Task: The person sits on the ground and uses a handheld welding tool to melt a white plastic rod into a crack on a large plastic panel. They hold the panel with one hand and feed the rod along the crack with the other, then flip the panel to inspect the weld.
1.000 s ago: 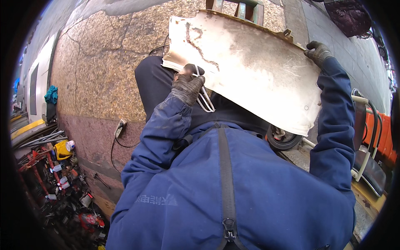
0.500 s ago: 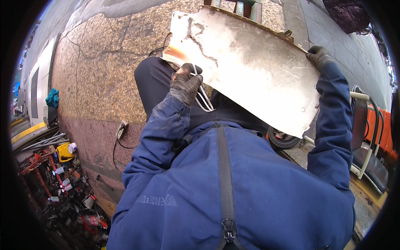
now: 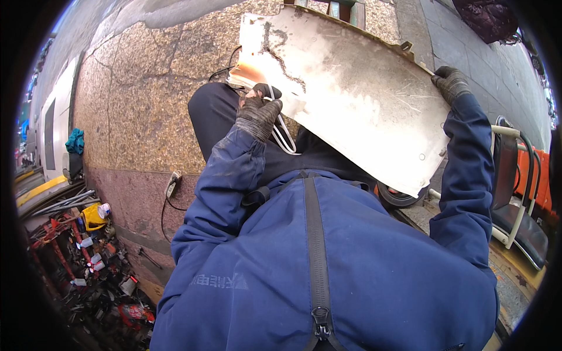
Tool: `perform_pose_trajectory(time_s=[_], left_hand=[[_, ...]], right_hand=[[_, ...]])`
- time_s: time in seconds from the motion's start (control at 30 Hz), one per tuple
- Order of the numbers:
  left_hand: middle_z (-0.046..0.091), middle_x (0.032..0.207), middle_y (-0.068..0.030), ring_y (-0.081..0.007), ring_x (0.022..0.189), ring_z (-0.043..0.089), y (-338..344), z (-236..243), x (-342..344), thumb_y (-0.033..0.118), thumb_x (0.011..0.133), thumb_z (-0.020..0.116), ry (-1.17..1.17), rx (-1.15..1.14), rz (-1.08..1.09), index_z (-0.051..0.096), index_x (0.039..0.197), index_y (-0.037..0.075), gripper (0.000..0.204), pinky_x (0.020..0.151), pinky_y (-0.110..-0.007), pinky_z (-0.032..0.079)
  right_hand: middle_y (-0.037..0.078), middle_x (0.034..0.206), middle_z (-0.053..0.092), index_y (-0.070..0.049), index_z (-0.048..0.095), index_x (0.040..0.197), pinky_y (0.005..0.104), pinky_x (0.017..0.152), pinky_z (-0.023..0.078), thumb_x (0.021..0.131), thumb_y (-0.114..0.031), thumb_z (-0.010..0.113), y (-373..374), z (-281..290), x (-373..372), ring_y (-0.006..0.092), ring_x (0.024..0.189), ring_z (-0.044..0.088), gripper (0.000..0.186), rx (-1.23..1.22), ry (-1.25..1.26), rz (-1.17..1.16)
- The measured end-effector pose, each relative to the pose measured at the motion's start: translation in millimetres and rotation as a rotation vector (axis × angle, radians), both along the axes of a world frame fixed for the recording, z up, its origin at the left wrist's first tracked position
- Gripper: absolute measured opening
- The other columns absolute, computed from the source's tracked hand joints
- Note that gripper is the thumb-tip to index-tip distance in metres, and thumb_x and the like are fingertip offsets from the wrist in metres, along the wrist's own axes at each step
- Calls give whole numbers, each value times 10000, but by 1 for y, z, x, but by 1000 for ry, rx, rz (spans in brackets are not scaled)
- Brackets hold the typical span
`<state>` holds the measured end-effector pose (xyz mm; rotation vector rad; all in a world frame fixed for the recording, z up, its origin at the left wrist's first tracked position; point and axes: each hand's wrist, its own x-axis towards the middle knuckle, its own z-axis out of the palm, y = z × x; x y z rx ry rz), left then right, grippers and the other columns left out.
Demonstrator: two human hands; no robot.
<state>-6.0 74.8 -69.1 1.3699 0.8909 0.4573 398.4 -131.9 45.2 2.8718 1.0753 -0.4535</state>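
Note:
A large pale panel (image 3: pixel 357 88) lies tilted across my lap, bright with glare over its middle. A dark rough line (image 3: pixel 284 70) runs down its left part, and a brown-orange scorched patch (image 3: pixel 250 72) marks its left edge. My left hand (image 3: pixel 257 114), in a dark worn glove, is closed around a thin white strip (image 3: pixel 282 131) that bends in a loop below it. That hand sits beside the panel's lower left edge. At the panel's far right corner, my gloved right hand (image 3: pixel 452 85) grips the rim with its fingers curled over.
A dark cable (image 3: pixel 164 213) with a pale plug end (image 3: pixel 174 178) trails over the floor at left. Piled tools and parts (image 3: pixel 99 275) fill the lower left. Chairs with dark seats (image 3: pixel 520 231) stand at right, and a slatted frame (image 3: pixel 336 10) touches the panel's far side.
My left hand has shifted very slightly to the left with the white strip. The right hand keeps its grip, and the panel has barely moved.

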Motion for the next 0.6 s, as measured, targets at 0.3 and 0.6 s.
perform_pose_trajectory(time_s=[0.3,0.6], left_hand=[[597,705,-44,-124,592,585,3,14,5,-49,747,618,89,-22,-30,589,946,3,207,534,-240,488],[598,715,-27,-97,593,564,1,18,6,-22,738,631,60,-24,-46,606,904,16,171,531,-235,470]], right_hand=[[178,928,663,-57,673,980,370,788,476,825,-233,623,-2,19,-27,310,866,629,240,30,-74,-12],[189,937,656,-57,658,1006,372,805,471,846,-249,609,-2,51,-48,316,883,625,255,99,-222,9]])
